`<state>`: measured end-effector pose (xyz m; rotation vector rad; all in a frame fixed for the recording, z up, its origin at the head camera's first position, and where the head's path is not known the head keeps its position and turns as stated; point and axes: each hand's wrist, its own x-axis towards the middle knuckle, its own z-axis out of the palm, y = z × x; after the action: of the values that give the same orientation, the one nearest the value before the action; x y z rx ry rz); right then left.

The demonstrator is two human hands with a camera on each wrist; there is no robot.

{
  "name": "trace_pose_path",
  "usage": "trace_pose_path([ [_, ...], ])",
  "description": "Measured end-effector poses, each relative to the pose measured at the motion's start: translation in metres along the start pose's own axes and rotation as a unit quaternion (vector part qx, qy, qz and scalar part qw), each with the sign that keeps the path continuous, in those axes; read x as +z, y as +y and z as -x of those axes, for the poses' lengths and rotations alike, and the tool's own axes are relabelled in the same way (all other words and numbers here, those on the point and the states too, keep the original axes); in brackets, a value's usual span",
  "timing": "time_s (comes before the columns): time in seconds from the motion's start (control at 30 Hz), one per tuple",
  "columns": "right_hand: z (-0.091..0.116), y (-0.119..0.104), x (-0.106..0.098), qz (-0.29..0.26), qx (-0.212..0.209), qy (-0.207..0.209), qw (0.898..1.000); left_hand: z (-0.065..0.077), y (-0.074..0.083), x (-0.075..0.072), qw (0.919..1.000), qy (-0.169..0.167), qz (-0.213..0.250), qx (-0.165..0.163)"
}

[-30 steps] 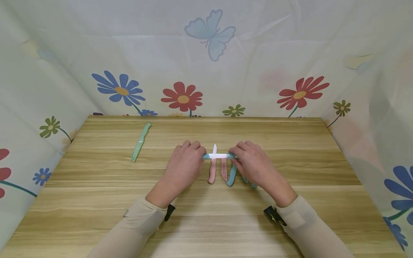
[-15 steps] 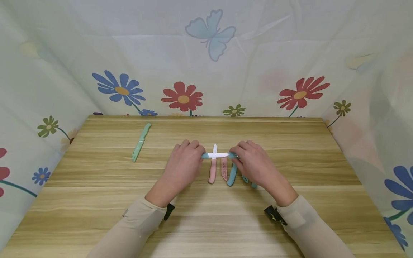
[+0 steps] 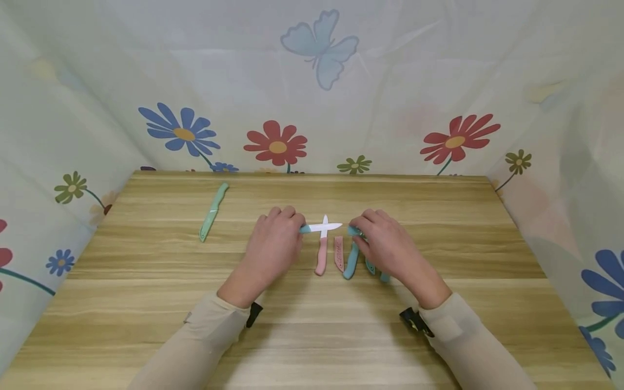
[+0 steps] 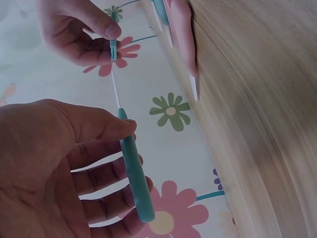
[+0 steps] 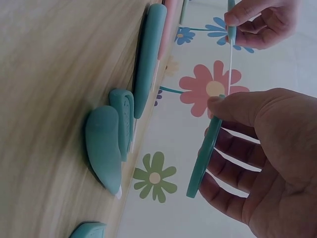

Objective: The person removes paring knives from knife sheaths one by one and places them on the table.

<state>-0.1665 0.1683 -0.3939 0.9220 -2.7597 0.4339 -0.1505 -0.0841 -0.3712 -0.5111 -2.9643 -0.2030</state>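
Note:
My left hand holds a paring knife by its teal handle, thumb on one side and fingers on the other. Its white blade points right. Between the thumb and fingers of my right hand is a teal blade sheath. In the head view a small gap separates the blade tip from the sheath. Below the blade lies a pink-handled knife, bare white blade pointing away. Beside it are a pink sheath and a blue-handled knife, partly covered by my right hand.
Another teal sheath and a teal handle lie partly under my right hand. A green knife in its sheath lies at the back left of the wooden table. A flowered cloth hangs behind.
The blade tip was right at the sheath's mouth; now the two are apart. My left hand has moved slightly left and away with the knife, while the right hand has shifted slightly right.

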Motion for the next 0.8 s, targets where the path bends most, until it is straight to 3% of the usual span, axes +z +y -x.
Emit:
trace_pose_path([
  [0.47, -0.006, -0.001, -0.006, 0.001, 0.004, 0.002, 1.0, -0.002, -0.003, 0.0, 0.9996, 0.003, 0.018, -0.023],
  [0.8, -0.013, -0.005, -0.011, -0.008, 0.026, -0.024, 0.999, 0.001, -0.008, 0.001, 0.9985, 0.001, 0.03, -0.047],
])
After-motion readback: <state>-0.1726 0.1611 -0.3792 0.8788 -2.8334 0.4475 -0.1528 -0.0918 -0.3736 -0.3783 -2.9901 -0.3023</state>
